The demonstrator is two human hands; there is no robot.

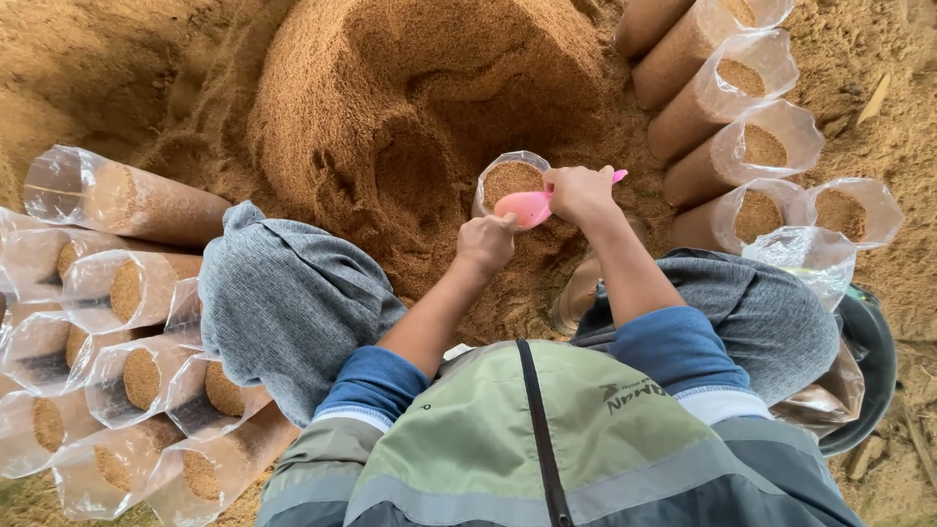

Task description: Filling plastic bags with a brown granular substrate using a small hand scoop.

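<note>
The right hand (pixel 579 192) was closed around the handle of a small pink plastic scoop (pixel 532 206), with the handle tip protruding past the knuckles. The scoop bowl was positioned just beside the rim of a clear plastic bag partly filled with brown sawdust (pixel 510 182). This bag stood upright at the foot of a large mound of loose brown sawdust (pixel 420 98), directly in front of the seated person.

The left hand (pixel 485 242) was curled into a closed grip at the near edge of the same bag, touching the scoop bowl. It probably pinched the bag's plastic rim, but the fingers were turned away from the camera and the contact could not be confirmed.

Both forearms extended forward from blue sleeve cuffs (pixel 376 383), between knees covered in grey trousers (pixel 283 303).

To the left, a stack of filled cylindrical clear bags (pixel 137 293) lay on their sides, with open ends facing the camera. To the right, a row of similar filled bags (pixel 742 107) leaned in a line along the sawdust-covered ground. A dark round tub (pixel 869 361) sat at the right edge, partly hidden behind the right knee, with crumpled empty clear plastic bags (pixel 805 259) resting against it.
</note>
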